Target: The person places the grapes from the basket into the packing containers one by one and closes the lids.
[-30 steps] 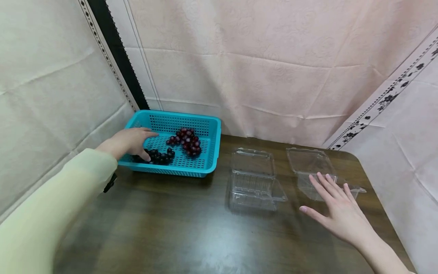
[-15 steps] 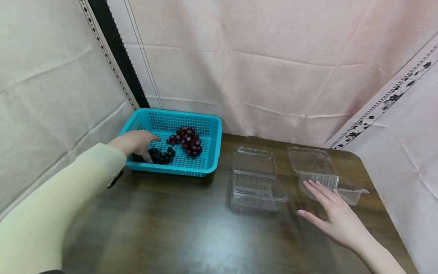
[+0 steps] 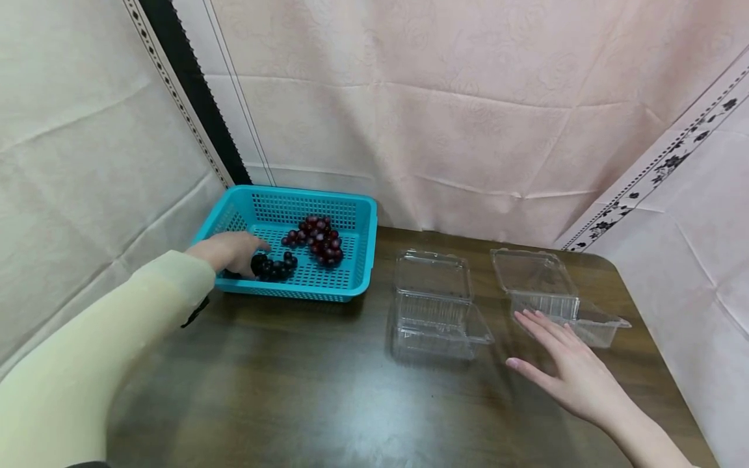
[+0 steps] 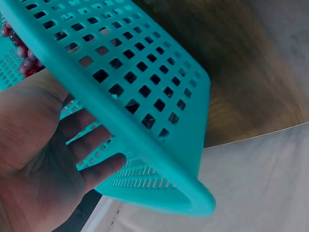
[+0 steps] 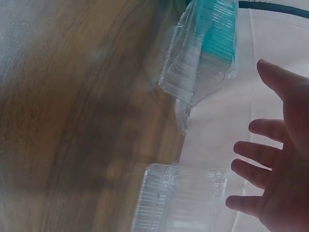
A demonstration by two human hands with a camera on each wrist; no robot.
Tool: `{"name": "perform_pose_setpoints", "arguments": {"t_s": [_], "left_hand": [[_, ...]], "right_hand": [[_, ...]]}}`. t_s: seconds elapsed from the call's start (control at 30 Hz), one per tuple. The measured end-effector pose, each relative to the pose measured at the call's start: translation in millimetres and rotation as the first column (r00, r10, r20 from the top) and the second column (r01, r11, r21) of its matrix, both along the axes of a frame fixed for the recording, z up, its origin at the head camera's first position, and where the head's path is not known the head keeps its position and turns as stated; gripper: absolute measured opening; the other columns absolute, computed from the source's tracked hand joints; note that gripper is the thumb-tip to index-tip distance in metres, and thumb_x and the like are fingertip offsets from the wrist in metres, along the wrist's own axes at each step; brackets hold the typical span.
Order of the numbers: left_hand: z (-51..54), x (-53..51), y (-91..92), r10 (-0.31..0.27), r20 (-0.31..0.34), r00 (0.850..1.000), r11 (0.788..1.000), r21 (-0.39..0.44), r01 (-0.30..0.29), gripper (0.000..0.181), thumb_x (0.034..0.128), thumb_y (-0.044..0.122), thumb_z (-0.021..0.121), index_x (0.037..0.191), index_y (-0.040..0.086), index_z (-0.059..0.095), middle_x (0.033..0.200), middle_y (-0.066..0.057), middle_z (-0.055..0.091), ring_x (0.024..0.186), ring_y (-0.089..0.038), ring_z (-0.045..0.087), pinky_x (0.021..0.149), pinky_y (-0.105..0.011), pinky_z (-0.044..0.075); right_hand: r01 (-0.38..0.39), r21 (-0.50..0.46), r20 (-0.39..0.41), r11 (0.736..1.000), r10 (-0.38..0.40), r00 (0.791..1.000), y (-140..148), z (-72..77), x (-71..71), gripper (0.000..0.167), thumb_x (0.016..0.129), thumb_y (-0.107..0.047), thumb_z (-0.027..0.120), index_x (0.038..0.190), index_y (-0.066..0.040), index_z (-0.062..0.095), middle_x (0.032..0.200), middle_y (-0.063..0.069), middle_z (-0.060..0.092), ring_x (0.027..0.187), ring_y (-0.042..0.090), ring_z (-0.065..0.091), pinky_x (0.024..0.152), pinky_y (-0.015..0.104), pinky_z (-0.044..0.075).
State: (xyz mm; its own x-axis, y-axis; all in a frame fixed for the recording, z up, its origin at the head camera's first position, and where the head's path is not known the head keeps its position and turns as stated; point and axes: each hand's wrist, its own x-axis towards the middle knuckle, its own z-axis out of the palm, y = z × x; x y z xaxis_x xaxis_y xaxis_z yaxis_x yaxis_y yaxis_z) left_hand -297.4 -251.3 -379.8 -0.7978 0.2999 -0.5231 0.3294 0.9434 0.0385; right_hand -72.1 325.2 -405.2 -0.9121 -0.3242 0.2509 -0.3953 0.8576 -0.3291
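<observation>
In the head view my left hand (image 3: 233,252) reaches over the near left side of a turquoise basket (image 3: 372,244), right beside a bunch of black grapes (image 3: 274,266). Part of that bunch is hidden by the hand. The left wrist view shows the palm and loosely spread fingers (image 4: 91,145) inside the basket wall; the thumb's end is hidden behind the rim. A bunch of dark red grapes (image 3: 318,239) lies farther right in the basket. My right hand (image 3: 576,374), fingers straight and spread, hovers at the near side of a clear plastic clamshell box (image 3: 544,299) with its lid up.
Another clear clamshell box (image 3: 435,309), lid raised, stands between the basket and the right-hand box. Everything sits on a dark wooden table (image 3: 328,390). Pale cloth (image 3: 456,117) hangs close behind the basket and on both sides.
My left hand has moved slightly right and lower into the basket, by the black grapes. My right hand has drawn back a little toward me, uncovering more of the right box.
</observation>
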Motion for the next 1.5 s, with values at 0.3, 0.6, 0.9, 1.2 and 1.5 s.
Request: {"name": "perform_pose_setpoints", "arguments": {"t_s": [0.3,0.6,0.9,1.2,1.5], "left_hand": [[-8.2,-2.7,-2.1,-0.040,-0.003,0.999,0.999,0.002,0.040,0.067,0.0960,0.016,0.081,0.155,0.001,0.052,0.152,-0.036,0.050,0.139,-0.057,0.048,0.106,-0.067,0.050],[-11.3,-4.1,-1.7,-0.047,0.004,0.999,0.999,-0.003,0.047,0.065,0.0975,0.012,0.078,0.155,0.000,0.050,0.148,-0.035,0.054,0.137,-0.056,0.051,0.105,-0.064,0.051],[-19.5,-3.3,-4.7,-0.081,-0.021,0.997,0.997,0.012,0.081,0.064,0.0970,0.000,0.074,0.155,-0.001,0.049,0.149,-0.034,0.054,0.137,-0.056,0.050,0.107,-0.065,0.050],[-24.2,-1.5,-7.5,-0.143,-0.069,0.987,0.989,0.016,0.144,0.055,0.0943,-0.004,0.075,0.146,-0.002,0.058,0.143,-0.032,0.060,0.133,-0.054,0.055,0.108,-0.066,0.049],[-22.9,0.5,-7.5,-0.133,-0.063,0.989,0.991,-0.004,0.133,0.056,0.0958,-0.004,0.074,0.149,-0.001,0.057,0.150,-0.032,0.055,0.139,-0.054,0.050,0.112,-0.066,0.046]], "right_hand": [[0.026,0.014,0.020,1.000,-0.027,0.999,-9.1,10.5,10.1,0.071,0.091,-0.041,0.086,0.153,-0.022,0.059,0.154,0.012,0.058,0.139,0.044,0.054,0.099,0.071,0.047],[0.000,-0.019,0.023,1.000,0.001,1.000,-10.6,7.0,10.1,0.065,0.090,-0.033,0.088,0.149,-0.019,0.063,0.148,0.009,0.065,0.133,0.038,0.061,0.104,0.054,0.048],[-0.045,-0.089,-0.011,0.995,0.044,0.999,-11.1,-4.7,3.0,0.059,0.089,-0.026,0.089,0.144,-0.019,0.067,0.139,0.006,0.071,0.125,0.034,0.068,0.107,0.000,0.025],[-0.085,-0.089,-0.090,0.992,0.077,0.993,-17.7,-16.0,-7.0,0.058,0.087,-0.020,0.089,0.142,-0.019,0.069,0.142,0.005,0.070,0.126,0.033,0.066,0.113,0.001,0.021],[-0.160,-0.060,-0.208,0.985,0.144,0.967,-24.9,-32.3,-23.3,0.058,0.084,-0.009,0.088,0.140,-0.015,0.072,0.140,0.008,0.070,0.124,0.033,0.066,0.118,0.006,0.020]]}}
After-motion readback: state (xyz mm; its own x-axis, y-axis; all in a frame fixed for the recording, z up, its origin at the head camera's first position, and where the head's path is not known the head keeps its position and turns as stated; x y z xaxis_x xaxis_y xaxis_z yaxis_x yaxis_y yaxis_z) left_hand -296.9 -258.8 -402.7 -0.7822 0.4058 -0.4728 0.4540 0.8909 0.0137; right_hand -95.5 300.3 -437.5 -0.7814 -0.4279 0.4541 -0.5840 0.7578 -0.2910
